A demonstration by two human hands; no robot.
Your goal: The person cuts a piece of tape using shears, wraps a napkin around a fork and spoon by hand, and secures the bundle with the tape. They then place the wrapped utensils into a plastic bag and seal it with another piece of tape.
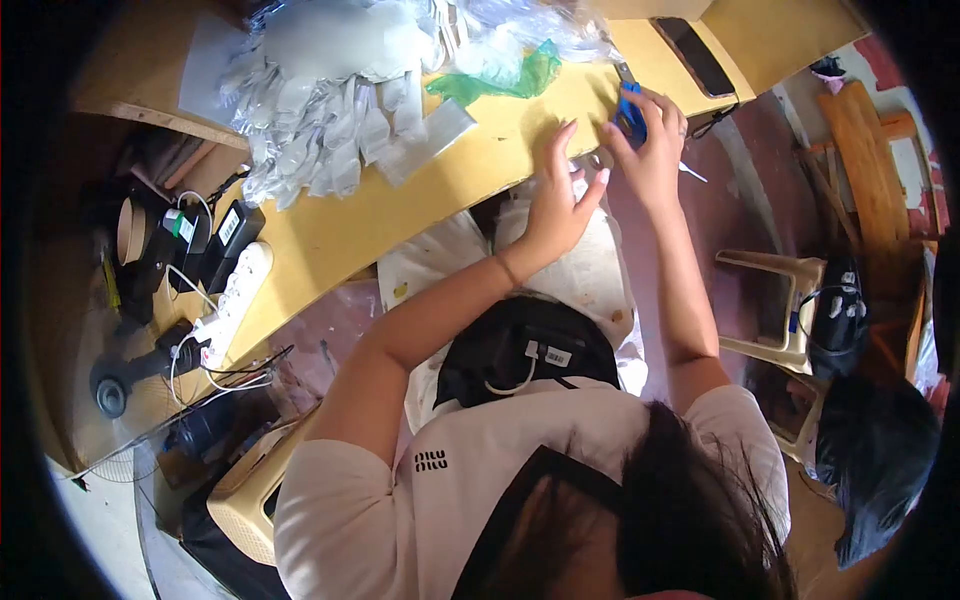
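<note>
My right hand is closed around blue-handled scissors at the near edge of the yellow tabletop. My left hand sits just beside it with fingers spread and flat, resting on something pale at the table edge; what lies under it is hidden. A heap of clear plastic packets lies further along the table, with a green plastic bag near it.
A black phone lies on the table beyond my right hand. A white power strip, chargers and cables crowd the table's left end. A black pouch rests in my lap. A beige plastic stool stands to the right.
</note>
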